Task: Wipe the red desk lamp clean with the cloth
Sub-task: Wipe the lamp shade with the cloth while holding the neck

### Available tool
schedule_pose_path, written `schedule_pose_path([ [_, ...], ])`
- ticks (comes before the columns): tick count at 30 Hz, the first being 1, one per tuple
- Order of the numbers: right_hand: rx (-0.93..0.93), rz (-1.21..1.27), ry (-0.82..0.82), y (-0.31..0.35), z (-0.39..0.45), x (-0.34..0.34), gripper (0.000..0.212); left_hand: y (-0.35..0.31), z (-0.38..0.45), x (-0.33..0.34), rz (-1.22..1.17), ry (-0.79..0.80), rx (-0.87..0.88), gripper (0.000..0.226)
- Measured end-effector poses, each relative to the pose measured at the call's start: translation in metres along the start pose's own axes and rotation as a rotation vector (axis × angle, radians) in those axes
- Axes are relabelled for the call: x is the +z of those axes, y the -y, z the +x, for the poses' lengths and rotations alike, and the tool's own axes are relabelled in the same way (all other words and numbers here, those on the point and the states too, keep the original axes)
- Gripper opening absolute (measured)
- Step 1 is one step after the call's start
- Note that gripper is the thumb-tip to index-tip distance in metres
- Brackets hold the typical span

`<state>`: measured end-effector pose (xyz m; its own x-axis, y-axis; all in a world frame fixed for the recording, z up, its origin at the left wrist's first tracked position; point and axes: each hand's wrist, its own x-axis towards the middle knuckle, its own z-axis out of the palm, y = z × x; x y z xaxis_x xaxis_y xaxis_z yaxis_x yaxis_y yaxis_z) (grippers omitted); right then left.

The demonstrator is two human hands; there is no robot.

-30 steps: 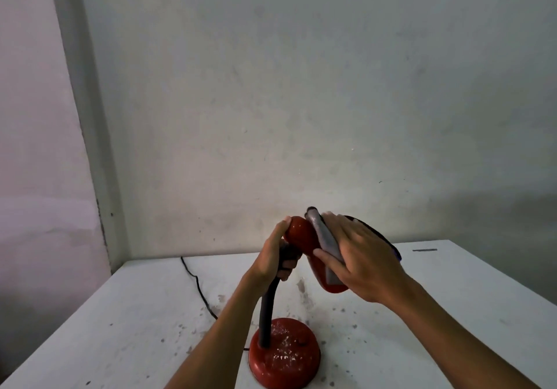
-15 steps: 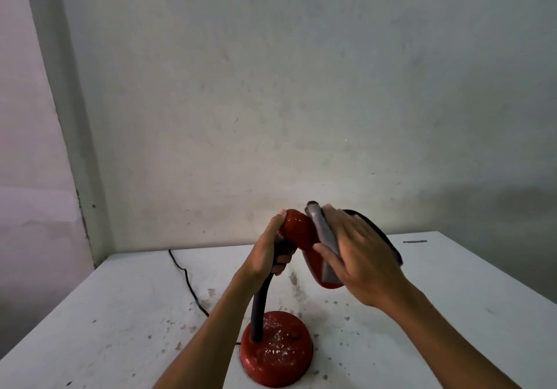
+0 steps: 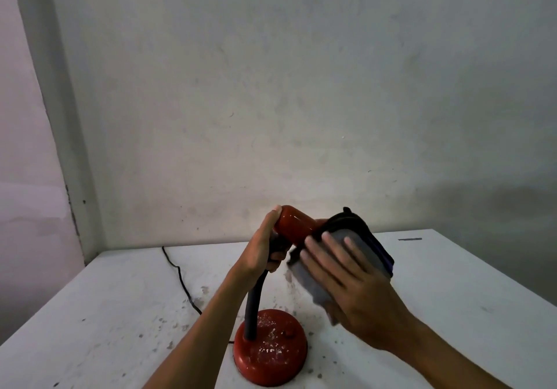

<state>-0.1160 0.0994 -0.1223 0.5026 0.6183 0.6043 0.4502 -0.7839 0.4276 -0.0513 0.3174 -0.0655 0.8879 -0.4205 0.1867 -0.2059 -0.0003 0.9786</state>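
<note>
Lamp base (image 3: 270, 349) at 6 o'clock, nearest edge of the bench (image 3: 452, 307), speckled with white grime, untouched by the look of it. Black neck rises from it toward 12.

Right hand (image 3: 355, 286) just right of centre, flat and spread, fingers blurred with motion, pressing the grey cloth (image 3: 313, 280) onto the shade. A second ago the cloth sat as a narrow folded strip across the top of the red lamp (image 3: 294, 223); now it's spread wide and has slid down and right over the shade's side. So the wipe stroke is underway, shade partly covered.

Left hand (image 3: 265, 247) at centre, wrapped closed around the neck joint, thumb up on the red cap, same brace as before. Good, the lamp isn't swinging.

Cord (image 3: 177, 271) trails off at 10 o'clock toward the wall (image 3: 271, 87).

Judgement: shade nearly done, base and neck left.
</note>
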Motion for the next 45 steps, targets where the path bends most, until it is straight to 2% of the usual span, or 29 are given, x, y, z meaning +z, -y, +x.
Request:
schedule_pose_path([
  [2, -0.169, -0.117, 0.008, -0.013, -0.007, 0.003, 0.061, 0.000, 0.001, 0.000, -0.004, 0.020, 0.007, 0.067],
  [3, -0.174, -0.124, -0.010, -0.021, -0.004, 0.000, 0.060, 0.000, 0.001, 0.000, -0.005, 0.017, 0.007, 0.067],
  [7, 0.058, 0.035, -0.088, -0.025, 0.015, -0.008, 0.061, 0.003, 0.002, -0.004, -0.006, -0.017, 0.003, 0.066],
  [8, 0.032, 0.010, -0.097, -0.022, 0.013, -0.004, 0.060, 0.003, 0.002, -0.004, -0.007, -0.012, 0.006, 0.065],
  [12, -0.315, -0.173, -0.039, -0.028, -0.001, 0.001, 0.056, 0.002, 0.002, -0.005, -0.016, 0.017, 0.003, 0.067],
  [13, -0.333, -0.181, -0.039, -0.035, 0.000, -0.002, 0.056, 0.003, 0.002, -0.005, -0.013, 0.012, 0.000, 0.067],
  [14, -0.282, -0.148, -0.052, -0.039, 0.003, -0.005, 0.058, 0.003, 0.003, -0.005, -0.013, 0.008, -0.004, 0.067],
  [17, 0.063, 0.072, -0.121, -0.042, 0.011, -0.010, 0.061, 0.004, 0.004, -0.005, -0.008, 0.017, -0.007, 0.068],
  [18, 0.087, 0.085, -0.133, -0.038, 0.010, -0.009, 0.061, 0.004, 0.004, -0.005, -0.007, 0.021, -0.008, 0.068],
  [19, 0.033, 0.052, -0.132, -0.034, 0.008, -0.005, 0.062, 0.003, 0.003, -0.004, -0.010, 0.022, -0.011, 0.069],
  [22, -0.324, -0.153, -0.062, -0.025, -0.007, 0.007, 0.058, 0.003, 0.003, -0.004, -0.015, 0.032, 0.005, 0.067],
  [23, -0.382, -0.204, -0.058, -0.026, -0.009, 0.006, 0.056, 0.003, 0.002, -0.003, -0.012, 0.033, 0.014, 0.067],
  [24, -0.370, -0.221, -0.077, -0.029, -0.007, 0.005, 0.055, 0.002, 0.002, -0.003, -0.010, 0.030, 0.016, 0.067],
  [27, -0.052, -0.074, -0.189, -0.036, -0.001, 0.001, 0.055, 0.001, 0.002, -0.003, -0.012, 0.020, 0.003, 0.068],
  [28, 0.003, -0.041, -0.206, -0.034, 0.000, 0.003, 0.055, 0.001, 0.002, -0.003, -0.013, 0.021, 0.003, 0.067],
  [29, -0.023, -0.050, -0.200, -0.030, -0.003, 0.007, 0.055, 0.000, 0.001, -0.003, -0.013, 0.021, 0.003, 0.067],
  [32, -0.309, -0.219, -0.112, -0.018, -0.022, 0.023, 0.055, 0.000, 0.001, -0.002, 0.001, 0.016, 0.008, 0.069],
  [33, -0.323, -0.252, -0.115, -0.021, -0.026, 0.025, 0.055, 0.000, 0.001, -0.002, 0.005, 0.014, 0.009, 0.069],
  [37, 0.027, -0.135, -0.239, -0.029, -0.028, 0.019, 0.058, 0.000, 0.001, -0.003, -0.005, 0.005, 0.010, 0.072],
  [38, 0.057, -0.116, -0.241, -0.024, -0.028, 0.020, 0.060, 0.001, 0.001, -0.002, -0.004, 0.005, 0.010, 0.072],
  [42, -0.121, -0.127, -0.146, -0.011, -0.034, 0.023, 0.060, 0.002, 0.002, -0.003, -0.010, 0.011, 0.021, 0.069],
  [43, -0.081, -0.070, -0.153, -0.014, -0.030, 0.018, 0.059, 0.003, 0.002, -0.003, -0.014, 0.010, 0.021, 0.069],
  [45, 0.147, 0.172, -0.206, -0.024, -0.014, 0.005, 0.054, 0.003, 0.002, -0.004, -0.020, 0.009, 0.023, 0.069],
])
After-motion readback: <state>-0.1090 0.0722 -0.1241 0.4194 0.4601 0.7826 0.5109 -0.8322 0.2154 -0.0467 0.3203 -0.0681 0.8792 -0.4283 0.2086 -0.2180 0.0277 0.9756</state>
